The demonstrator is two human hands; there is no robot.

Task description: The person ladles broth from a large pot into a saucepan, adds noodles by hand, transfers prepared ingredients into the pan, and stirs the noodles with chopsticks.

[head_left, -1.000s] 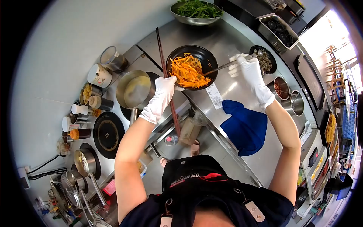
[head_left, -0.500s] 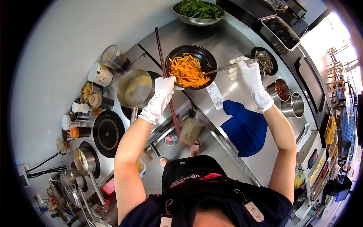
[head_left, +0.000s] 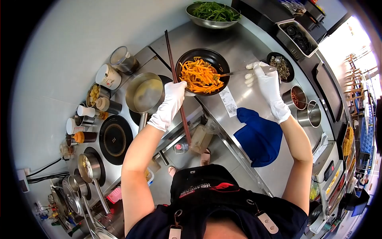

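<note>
My gloved left hand [head_left: 173,96] grips the near left rim of a black bowl [head_left: 221,59], with a pair of long dark chopsticks [head_left: 184,123] held in the same hand. Orange strips of food [head_left: 201,75], which look like carrot or noodles, fill much of the bowl, with some brownish bits on top. My right hand [head_left: 265,81], gloved too, closes on the handle of a metal spoon [head_left: 238,72]. The spoon's far end reaches into the bowl and is partly hidden by food. Beneath the bowl's right edge lies a printed receipt [head_left: 228,102].
A pot of cloudy liquid [head_left: 144,92] stands on a burner at left, beside a round black hob [head_left: 115,139]. Blue cloth [head_left: 260,137] lies on the steel counter. A small dark bowl [head_left: 281,65] and metal pots [head_left: 309,116] line the right; greens in a bowl [head_left: 215,12] stand behind.
The spoon's handle lies flatter, and its tip sits nearer the right side of the food. The whole view has shifted slightly; my left hand keeps its hold on bowl and chopsticks.
</note>
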